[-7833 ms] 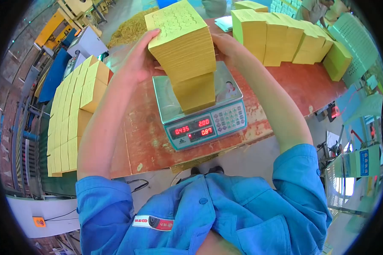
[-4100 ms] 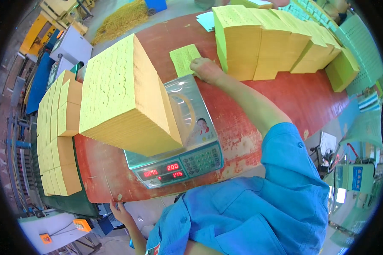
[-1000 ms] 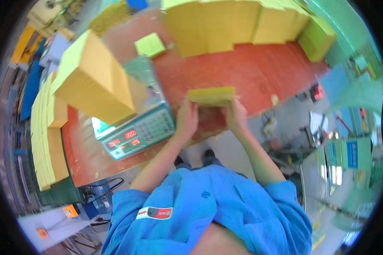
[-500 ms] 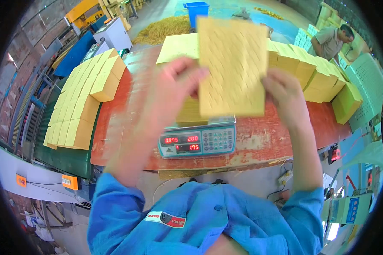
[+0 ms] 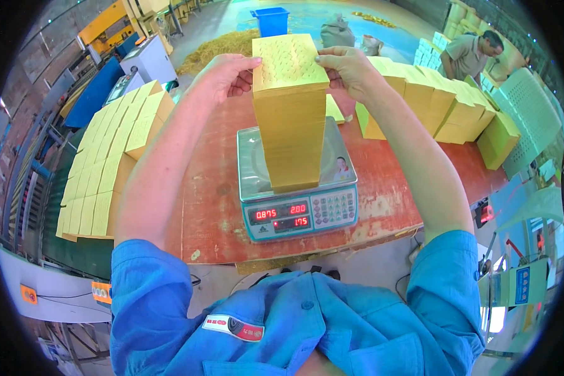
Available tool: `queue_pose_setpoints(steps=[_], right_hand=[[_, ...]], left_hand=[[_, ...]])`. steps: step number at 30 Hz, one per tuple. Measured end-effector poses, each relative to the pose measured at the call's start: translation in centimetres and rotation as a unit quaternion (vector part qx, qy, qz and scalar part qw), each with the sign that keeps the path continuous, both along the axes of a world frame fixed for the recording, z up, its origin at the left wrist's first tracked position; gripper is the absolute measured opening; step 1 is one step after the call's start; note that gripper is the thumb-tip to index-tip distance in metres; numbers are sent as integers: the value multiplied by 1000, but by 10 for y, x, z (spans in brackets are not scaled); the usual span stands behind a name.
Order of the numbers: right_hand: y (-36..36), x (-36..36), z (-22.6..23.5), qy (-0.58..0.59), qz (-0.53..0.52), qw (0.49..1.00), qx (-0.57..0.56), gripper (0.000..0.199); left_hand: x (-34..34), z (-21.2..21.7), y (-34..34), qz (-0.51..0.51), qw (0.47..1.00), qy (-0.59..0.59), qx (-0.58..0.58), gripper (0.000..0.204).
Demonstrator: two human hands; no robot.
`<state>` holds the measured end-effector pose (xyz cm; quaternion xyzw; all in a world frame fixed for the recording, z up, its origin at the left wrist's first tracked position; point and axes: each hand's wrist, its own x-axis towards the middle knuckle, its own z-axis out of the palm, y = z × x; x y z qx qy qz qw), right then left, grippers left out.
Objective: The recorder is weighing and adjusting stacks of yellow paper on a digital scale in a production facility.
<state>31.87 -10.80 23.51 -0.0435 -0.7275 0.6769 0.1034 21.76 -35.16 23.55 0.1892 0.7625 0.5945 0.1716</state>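
A tall stack of yellow paper (image 5: 289, 135) stands upright on the metal pan of a digital scale (image 5: 304, 212). Embossed marks cover its top sheet. At the stack's upper left edge, my left hand (image 5: 229, 74) pinches the top paper between thumb and fingers. Opposite it, my right hand (image 5: 351, 72) grips the upper right edge in the same way. How many sheets lie between my fingers cannot be made out. Red digits glow on the scale's front panel, beside a keypad.
Rows of yellow paper stacks (image 5: 100, 169) line a green conveyor (image 5: 75, 254) on the left. More paper stacks (image 5: 429, 100) stand along the right of the worn red table (image 5: 210, 216). A small paper pile (image 5: 334, 111) lies behind the scale. A person (image 5: 473, 55) works at the far right.
The yellow paper, raised in both hands half a second ago, now rests level atop the stack. My hands have moved away from me, and the view has shifted slightly.
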Motion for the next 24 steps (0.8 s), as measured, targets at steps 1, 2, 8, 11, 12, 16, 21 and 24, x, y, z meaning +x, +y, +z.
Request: queue_pose_setpoints(steps=[1,2,8,11,12,16,21,24], right_hand=[[-2,1,-1,-2,-2,1000,0,30],[-4,1,-2,-10,-8,1000,1,29],[1,-4,-10,-11,-1,1000,8,29],[2,-4,-12,-12,-1,1000,17,29],[1,-4,-12,-12,-5,1000,23,29],[-3,-2,-13,-8,-6,1000,16,29],[-3,1,-10,-14,-7,999,28,30],[-2,-1,-11,5,-8,999,42,30]], left_hand=[[-2,-3,-1,-2,1000,-2,0,25],[-4,-5,-1,2,1000,-4,5,25],[-1,-8,3,2,999,-20,25,24],[6,-9,2,9,999,-23,35,23],[7,-9,2,10,999,-20,39,23],[6,-16,2,37,998,-10,43,23],[7,-19,3,30,998,5,56,24],[11,-18,6,54,996,10,75,23]])
